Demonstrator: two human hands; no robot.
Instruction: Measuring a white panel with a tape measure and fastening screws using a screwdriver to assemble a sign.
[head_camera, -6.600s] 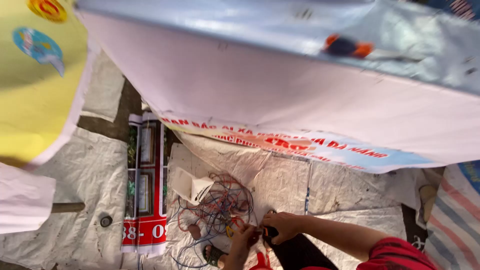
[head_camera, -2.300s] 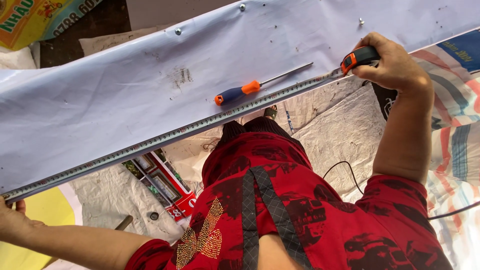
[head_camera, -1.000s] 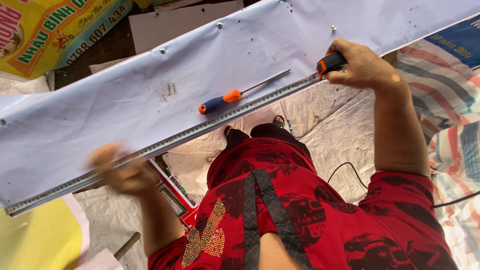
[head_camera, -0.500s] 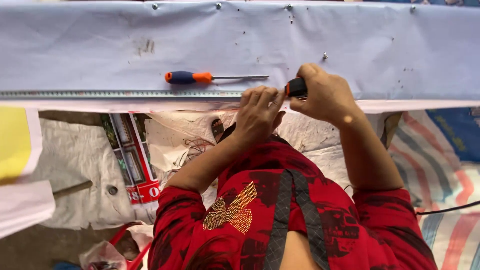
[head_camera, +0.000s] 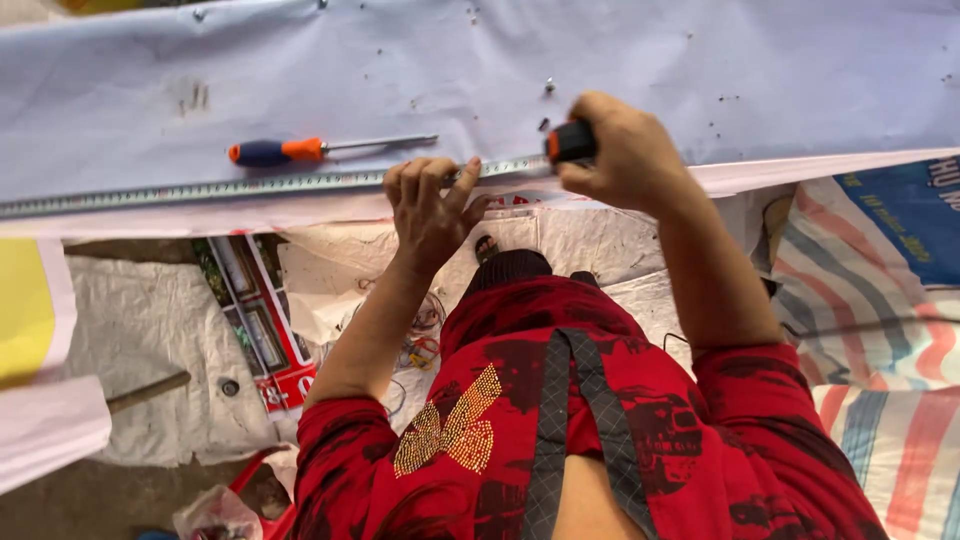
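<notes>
Low in the frame lay a tangle of coloured wires (head_camera: 420, 350) on the sacking floor. Above it, at centre, the left hand (head_camera: 432, 205) spread its fingers loosely, tips touching the metal ruler (head_camera: 230, 188). Right of centre, the right hand (head_camera: 625, 150) kept a closed grip on a black-and-orange tool handle (head_camera: 570, 142). Farther up, upper left, a screwdriver (head_camera: 300, 150) lay on the pale sheet (head_camera: 700, 70).

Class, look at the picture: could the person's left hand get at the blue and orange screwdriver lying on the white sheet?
Probably yes. The left hand rests on the metal ruler, and the screwdriver lies just beyond it with nothing between.
</notes>
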